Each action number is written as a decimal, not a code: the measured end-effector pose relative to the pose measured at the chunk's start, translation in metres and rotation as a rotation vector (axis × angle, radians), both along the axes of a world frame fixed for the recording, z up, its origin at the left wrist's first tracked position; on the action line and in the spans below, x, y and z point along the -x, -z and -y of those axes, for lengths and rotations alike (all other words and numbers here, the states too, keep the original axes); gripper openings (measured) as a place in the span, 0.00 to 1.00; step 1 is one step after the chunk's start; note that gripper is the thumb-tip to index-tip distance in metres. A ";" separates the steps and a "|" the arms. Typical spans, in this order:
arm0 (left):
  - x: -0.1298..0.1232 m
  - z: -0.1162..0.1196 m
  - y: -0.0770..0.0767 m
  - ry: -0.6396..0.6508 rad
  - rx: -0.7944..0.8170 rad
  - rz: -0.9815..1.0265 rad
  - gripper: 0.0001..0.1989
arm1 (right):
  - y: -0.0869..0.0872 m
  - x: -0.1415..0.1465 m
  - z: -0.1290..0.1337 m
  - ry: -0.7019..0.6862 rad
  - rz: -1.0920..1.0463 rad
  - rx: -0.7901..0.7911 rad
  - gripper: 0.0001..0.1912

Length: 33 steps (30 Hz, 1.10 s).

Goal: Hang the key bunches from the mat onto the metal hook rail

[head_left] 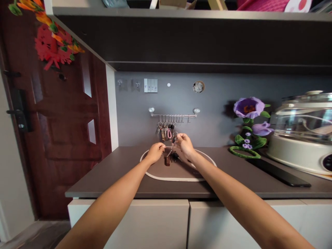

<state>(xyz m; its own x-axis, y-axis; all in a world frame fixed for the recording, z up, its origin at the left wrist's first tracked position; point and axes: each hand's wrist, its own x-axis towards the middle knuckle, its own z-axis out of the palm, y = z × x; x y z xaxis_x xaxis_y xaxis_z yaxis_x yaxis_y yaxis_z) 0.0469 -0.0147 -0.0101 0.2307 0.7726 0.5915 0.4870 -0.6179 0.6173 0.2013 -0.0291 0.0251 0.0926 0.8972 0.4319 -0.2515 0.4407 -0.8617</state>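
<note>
Right hand [185,145]: is pinching a ringed key bunch [174,140], which is hanging over the mat [158,172]. Left hand [155,153]: is bringing its fingertips together just beside; whether they are gripping anything, cannot tell. Brown tag [168,161], dark keys [175,156]: are showing lower, between the hands. Hook rail [173,116]: is carrying further key sets [163,133]. Purple flowers [249,108], flat black device [281,173]: are occupying the counter [109,173], right.

Shiny metal key ring [175,132], matt countertop [114,173], glossy door [64,138].
</note>
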 end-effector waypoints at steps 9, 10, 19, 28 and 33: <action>-0.002 0.005 -0.002 -0.040 -0.164 -0.204 0.13 | -0.035 -0.014 -0.025 0.067 0.004 0.062 0.03; -0.002 0.004 -0.001 -0.041 -0.170 -0.214 0.13 | -0.039 -0.015 -0.026 0.077 0.008 0.069 0.02; -0.004 0.003 0.000 -0.038 -0.170 -0.250 0.13 | -0.060 -0.018 -0.047 0.097 0.009 0.092 0.06; -0.004 0.001 0.000 -0.027 -0.185 -0.261 0.14 | -0.067 -0.014 -0.069 0.176 -0.025 0.129 0.05; -0.004 0.000 0.000 -0.034 -0.188 -0.280 0.14 | -0.067 -0.011 -0.079 0.204 -0.045 0.159 0.07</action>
<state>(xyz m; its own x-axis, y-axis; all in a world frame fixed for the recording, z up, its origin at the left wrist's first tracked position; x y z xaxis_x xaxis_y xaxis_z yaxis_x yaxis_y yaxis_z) 0.0506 -0.0149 -0.0101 0.3801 0.6660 0.6418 0.6439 -0.6887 0.3333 0.2123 0.0495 0.0919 0.2942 0.9143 0.2784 -0.2110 0.3462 -0.9141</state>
